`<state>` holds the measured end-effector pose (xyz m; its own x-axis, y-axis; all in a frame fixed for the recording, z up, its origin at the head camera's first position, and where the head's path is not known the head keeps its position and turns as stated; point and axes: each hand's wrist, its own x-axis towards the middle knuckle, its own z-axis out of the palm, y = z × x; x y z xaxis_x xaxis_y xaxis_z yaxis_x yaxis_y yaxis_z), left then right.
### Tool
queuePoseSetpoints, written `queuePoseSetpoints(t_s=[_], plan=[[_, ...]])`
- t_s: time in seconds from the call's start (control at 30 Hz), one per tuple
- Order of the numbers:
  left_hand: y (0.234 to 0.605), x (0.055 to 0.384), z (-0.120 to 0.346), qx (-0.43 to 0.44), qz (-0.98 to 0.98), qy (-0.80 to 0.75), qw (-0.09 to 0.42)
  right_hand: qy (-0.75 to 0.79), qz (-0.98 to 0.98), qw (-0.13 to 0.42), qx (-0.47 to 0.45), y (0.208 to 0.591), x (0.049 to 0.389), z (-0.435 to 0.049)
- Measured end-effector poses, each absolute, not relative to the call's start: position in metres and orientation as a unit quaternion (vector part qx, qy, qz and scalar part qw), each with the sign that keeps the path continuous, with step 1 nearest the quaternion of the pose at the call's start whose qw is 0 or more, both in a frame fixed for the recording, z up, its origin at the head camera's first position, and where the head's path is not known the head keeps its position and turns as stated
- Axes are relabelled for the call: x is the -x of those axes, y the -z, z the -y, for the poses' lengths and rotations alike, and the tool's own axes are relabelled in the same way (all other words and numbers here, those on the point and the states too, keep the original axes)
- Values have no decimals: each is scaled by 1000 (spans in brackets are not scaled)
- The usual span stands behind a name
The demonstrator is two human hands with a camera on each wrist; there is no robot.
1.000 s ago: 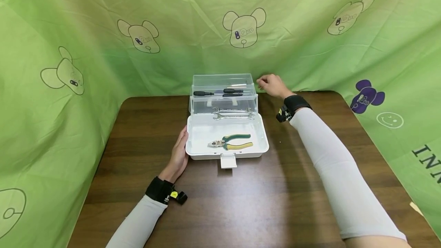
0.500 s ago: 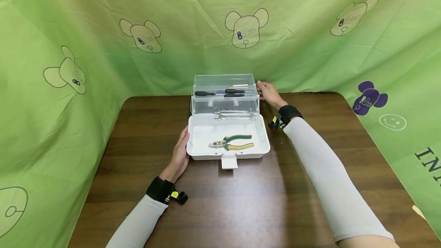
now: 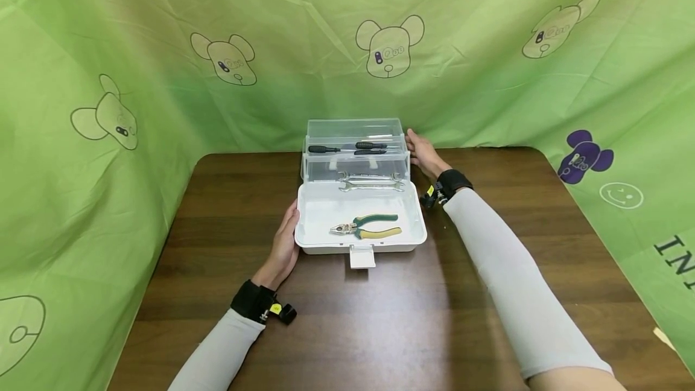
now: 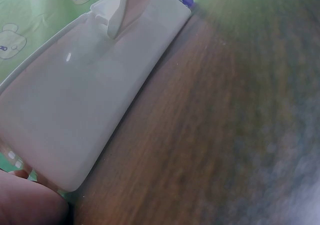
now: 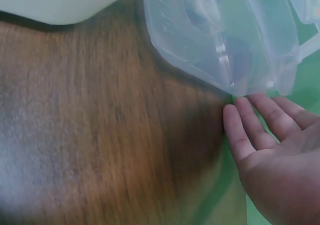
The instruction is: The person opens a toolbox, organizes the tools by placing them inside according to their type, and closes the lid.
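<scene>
A white toolbox (image 3: 326,204) stands opened on the table, its clear lid (image 3: 353,126) tipped back and trays fanned out. Combination pliers (image 3: 381,233) with green and yellow handles lie in the base. Two open-ended wrenches (image 3: 371,186) rest in the lower tray; black-handled screwdrivers (image 3: 324,149) are in the tray above. My left hand (image 3: 282,251) lies along the base's left side, fingers extended against it. At the lid's right side is my right hand (image 3: 426,154), fingers nearly straight; in the right wrist view the fingertips (image 5: 242,104) come right at the clear plastic's lower edge.
The brown wooden table (image 3: 228,198) carries the toolbox near its back edge. A green patterned cloth (image 3: 282,95) hangs close behind and along the sides. The box's white latch (image 3: 362,257) sticks out at the front.
My right hand has moved left and slightly down to the lid's side, its fingers straightening. The left hand stays against the base. The toolbox and tools keep their places.
</scene>
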<state>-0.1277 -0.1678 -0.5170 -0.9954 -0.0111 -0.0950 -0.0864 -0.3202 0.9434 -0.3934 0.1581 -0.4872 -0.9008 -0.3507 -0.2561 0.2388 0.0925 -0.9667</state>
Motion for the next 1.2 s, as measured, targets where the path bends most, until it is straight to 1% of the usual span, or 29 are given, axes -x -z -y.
queuePoseSetpoints(t_s=[0.2,0.47,1.2], plan=[[518,128,168,34,-583,-811,22,691,-686,225,36,492,395,-154],[517,127,167,47,-611,-790,27,715,-653,248,34,491,394,-153],[520,128,164,61,-628,-776,10,747,-615,252,30,485,394,-154]])
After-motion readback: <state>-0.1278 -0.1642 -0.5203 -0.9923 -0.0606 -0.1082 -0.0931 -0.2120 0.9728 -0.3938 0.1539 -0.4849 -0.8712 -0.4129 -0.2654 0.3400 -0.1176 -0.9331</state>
